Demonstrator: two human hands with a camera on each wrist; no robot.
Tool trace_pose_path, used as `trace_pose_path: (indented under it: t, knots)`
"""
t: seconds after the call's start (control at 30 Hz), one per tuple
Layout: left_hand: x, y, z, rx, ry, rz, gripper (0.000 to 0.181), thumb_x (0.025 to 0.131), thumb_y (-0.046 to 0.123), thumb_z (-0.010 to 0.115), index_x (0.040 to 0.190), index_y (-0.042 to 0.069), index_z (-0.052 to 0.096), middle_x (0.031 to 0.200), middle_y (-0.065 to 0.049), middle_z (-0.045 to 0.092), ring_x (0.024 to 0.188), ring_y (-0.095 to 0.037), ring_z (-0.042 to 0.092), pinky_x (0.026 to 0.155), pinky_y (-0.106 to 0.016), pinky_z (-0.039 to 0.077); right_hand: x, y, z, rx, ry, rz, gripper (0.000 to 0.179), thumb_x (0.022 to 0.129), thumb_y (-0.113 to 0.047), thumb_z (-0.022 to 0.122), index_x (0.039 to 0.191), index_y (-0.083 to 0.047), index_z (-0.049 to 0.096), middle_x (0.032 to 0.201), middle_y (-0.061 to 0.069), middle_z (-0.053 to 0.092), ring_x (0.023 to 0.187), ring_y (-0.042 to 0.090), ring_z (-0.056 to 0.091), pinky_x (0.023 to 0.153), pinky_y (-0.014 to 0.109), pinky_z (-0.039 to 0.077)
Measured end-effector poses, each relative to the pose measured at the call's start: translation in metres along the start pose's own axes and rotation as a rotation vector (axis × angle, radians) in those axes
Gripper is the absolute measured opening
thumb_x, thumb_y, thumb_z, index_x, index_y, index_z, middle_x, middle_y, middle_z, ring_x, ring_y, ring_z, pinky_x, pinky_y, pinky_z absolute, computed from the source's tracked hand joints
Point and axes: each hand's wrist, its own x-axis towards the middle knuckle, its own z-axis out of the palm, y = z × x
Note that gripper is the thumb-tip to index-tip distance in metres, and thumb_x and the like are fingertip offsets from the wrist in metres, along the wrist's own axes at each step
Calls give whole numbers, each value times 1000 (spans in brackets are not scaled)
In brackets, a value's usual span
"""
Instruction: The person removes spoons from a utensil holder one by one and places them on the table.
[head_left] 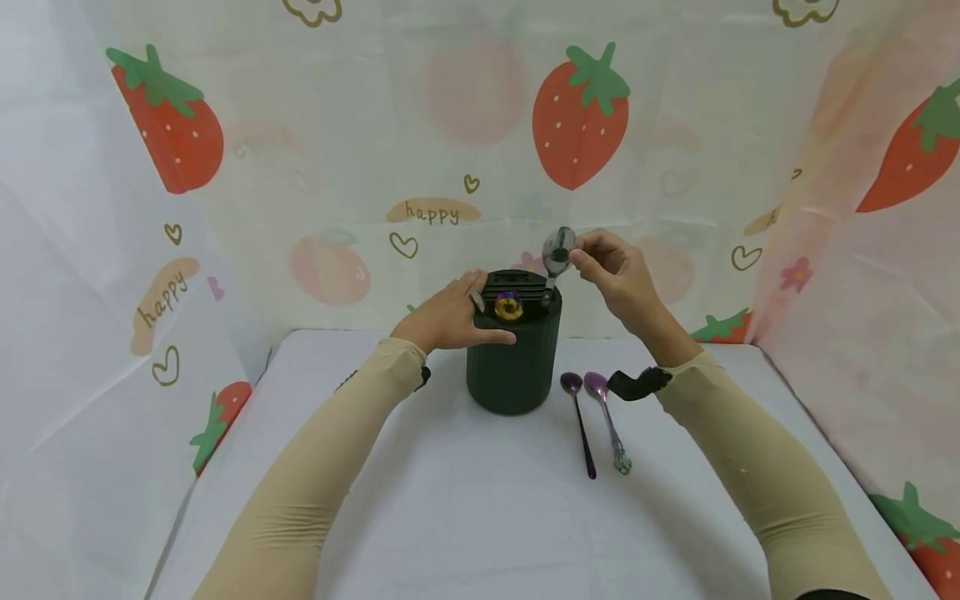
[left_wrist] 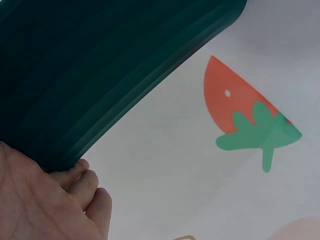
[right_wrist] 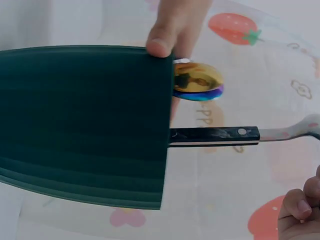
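Observation:
A dark green utensil holder (head_left: pixel 512 375) stands upright on the table. My left hand (head_left: pixel 453 315) grips its rim from the left, thumb across the front; in the left wrist view its fingers (left_wrist: pixel 82 185) bend at the holder's edge. At the bowl of a silver spoon (head_left: pixel 558 248), my right hand (head_left: pixel 617 271) pinches with thumb and forefinger. This spoon's black handle (right_wrist: pixel 215 135) runs down into the holder, its lower end hidden. A gold and rainbow-tinted spoon (head_left: pixel 508 306) stands bowl-up in the holder, and a silvery spoon edge (head_left: pixel 477 301) shows beside the left hand.
Right of the holder, a dark purple spoon (head_left: pixel 577 417) and a lilac spoon with an ornate greenish handle end (head_left: pixel 609 417) lie on the white tabletop (head_left: pixel 480 517). A strawberry-printed cloth (head_left: pixel 360 150) hangs behind and at both sides.

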Motion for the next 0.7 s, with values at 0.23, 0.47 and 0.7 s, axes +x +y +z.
trace_pose_path:
  t: [0.23, 0.47, 0.7]
  knots:
    - [0, 0, 1, 5, 1, -5, 128, 90, 86, 60, 173, 5, 3, 180, -15, 7, 167, -29, 7, 137, -42, 9, -2, -6, -9, 71, 71, -34, 15, 106, 3, 61, 104, -8, 71, 95, -2, 65, 88, 13, 58, 81, 23, 56]
    - [0, 1, 1, 1, 4, 0, 128, 91, 85, 60, 173, 4, 3, 180, -16, 8, 167, -29, 7, 137, -42, 9, -3, -9, -17, 163, 110, -66, 16, 107, 1, 61, 102, -10, 72, 94, 0, 64, 86, 13, 53, 78, 23, 52]
    - [0, 0, 1, 0, 4, 2, 128, 91, 84, 60, 173, 4, 3, 180, -16, 7, 167, -30, 7, 137, -41, 8, -5, -14, -24, 317, 117, -93, 9, 106, -3, 65, 100, -7, 71, 88, 1, 59, 78, 15, 42, 70, 25, 41]
